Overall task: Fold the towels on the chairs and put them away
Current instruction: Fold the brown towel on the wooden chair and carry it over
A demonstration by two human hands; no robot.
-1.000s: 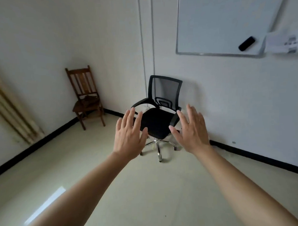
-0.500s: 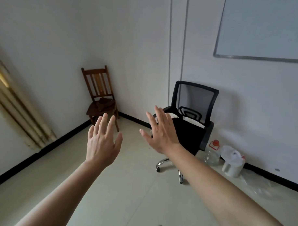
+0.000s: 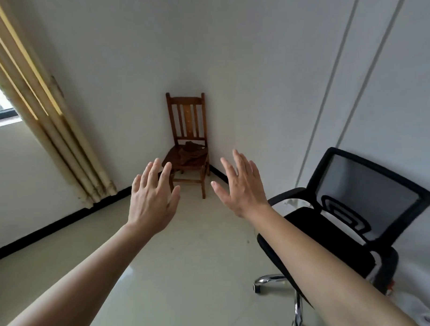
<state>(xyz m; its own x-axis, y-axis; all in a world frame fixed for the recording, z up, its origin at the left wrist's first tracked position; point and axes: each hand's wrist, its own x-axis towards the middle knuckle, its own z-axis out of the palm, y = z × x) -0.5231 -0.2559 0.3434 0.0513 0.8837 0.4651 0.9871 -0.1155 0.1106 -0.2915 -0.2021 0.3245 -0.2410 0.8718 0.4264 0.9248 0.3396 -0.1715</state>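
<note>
Step in hand: approach. The brown towel (image 3: pixel 190 152) lies crumpled on the seat of the wooden chair (image 3: pixel 186 120). Left hand (image 3: pixel 150 201) and right hand (image 3: pixel 241 188) hover well short of that chair, fingers spread, holding nothing. Next move, probably: close in, grip the towel.

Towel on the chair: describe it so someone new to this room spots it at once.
In the far corner of the room stands a wooden slat-back chair. On its seat lies a crumpled brown towel, nearly the wood's colour but wrinkled and heaped.
</note>
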